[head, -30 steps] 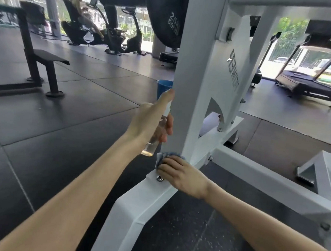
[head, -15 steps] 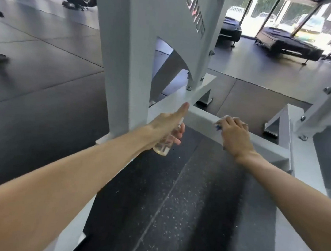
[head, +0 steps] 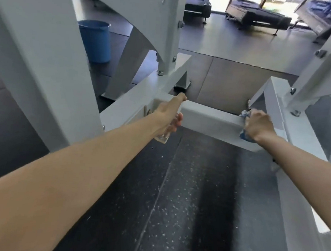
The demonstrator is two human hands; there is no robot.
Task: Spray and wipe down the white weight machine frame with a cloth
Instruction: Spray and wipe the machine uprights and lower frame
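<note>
While the white frame (head: 36,65) fills most of my view, I see no wet streaks or dirt on it, so I cannot tell which parts are already clean. I judge the job about midway. The work is at the low cross beam (head: 211,117), which joins the 2 sides just above the dark floor (head: 175,195). The tall uprights and the long rail on the right may still need a pass.

A blue bucket (head: 95,40) stands well apart, behind the left upright. The left hand (head: 168,113) is at the beam's left end, and the right hand (head: 258,124) sits on its right end, near the corner.

The cloth (head: 244,135) is bunched under the right palm. The fingers (head: 250,120) curl over it and press it to the beam's top edge, and blue folds show above and below the hand.

The clear spray bottle (head: 162,139) is gripped in the left hand, with 1 finger stretched forward on top and the rest wrapped round it. Only its base shows.
</note>
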